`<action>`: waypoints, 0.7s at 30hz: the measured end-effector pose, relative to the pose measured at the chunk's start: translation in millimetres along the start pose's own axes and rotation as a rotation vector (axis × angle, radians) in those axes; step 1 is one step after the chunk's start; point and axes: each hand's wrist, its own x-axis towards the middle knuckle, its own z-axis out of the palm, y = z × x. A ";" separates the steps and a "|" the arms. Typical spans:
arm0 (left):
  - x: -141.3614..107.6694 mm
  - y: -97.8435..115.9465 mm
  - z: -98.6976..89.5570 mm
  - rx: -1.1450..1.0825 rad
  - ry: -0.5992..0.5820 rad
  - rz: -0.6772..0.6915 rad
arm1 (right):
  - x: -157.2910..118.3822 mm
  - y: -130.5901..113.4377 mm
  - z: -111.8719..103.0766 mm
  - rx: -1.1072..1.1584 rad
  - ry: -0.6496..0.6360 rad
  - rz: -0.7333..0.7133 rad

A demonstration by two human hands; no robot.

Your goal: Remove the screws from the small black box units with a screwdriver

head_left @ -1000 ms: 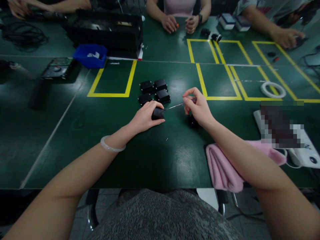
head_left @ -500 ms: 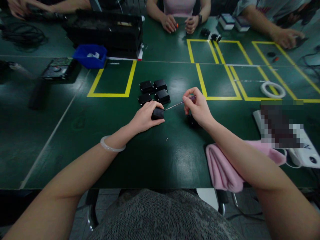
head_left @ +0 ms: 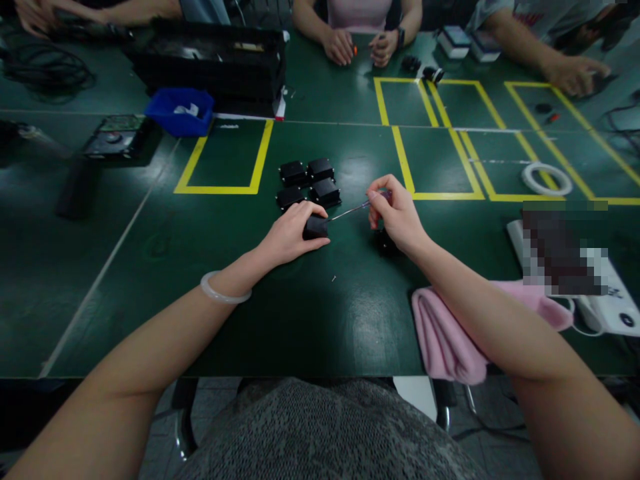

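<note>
My left hand [head_left: 295, 232] is closed around a small black box [head_left: 316, 228] on the green table, its thumb and fingers on either side. In my right hand [head_left: 395, 210] I grip a screwdriver [head_left: 351, 210] by its handle. Its thin metal shaft slants down to the left, and the tip meets the right side of the box. Several similar black boxes [head_left: 325, 191] with small bright screws stand grouped just beyond my left hand. Partly hidden under my right hand is another black part [head_left: 385, 242]. A tiny screw [head_left: 334, 278] lies nearer to me.
A pink cloth [head_left: 445, 340] lies under my right forearm, beside a white power strip [head_left: 617, 300]. A tape roll [head_left: 547, 180] is at right. A blue bin [head_left: 181, 112] and a black case [head_left: 215, 67] stand back left. Co-workers' hands [head_left: 384, 48] are across the table.
The screwdriver handle has turned slightly in my right hand's fingers. Otherwise both hands and the box keep their places.
</note>
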 end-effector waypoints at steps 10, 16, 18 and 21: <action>0.2 2.1 -0.4 0.001 0.003 -0.008 | -0.7 -2.7 1.0 0.009 0.012 0.007; 0.7 2.0 -0.5 0.001 -0.008 -0.014 | 0.6 -1.5 0.6 0.011 0.006 0.006; 0.5 1.1 -0.2 0.002 -0.001 -0.006 | 0.8 -1.7 0.3 -0.013 0.004 0.005; 0.0 -0.4 0.3 0.005 0.007 0.006 | 0.2 -2.2 0.3 0.000 0.010 -0.001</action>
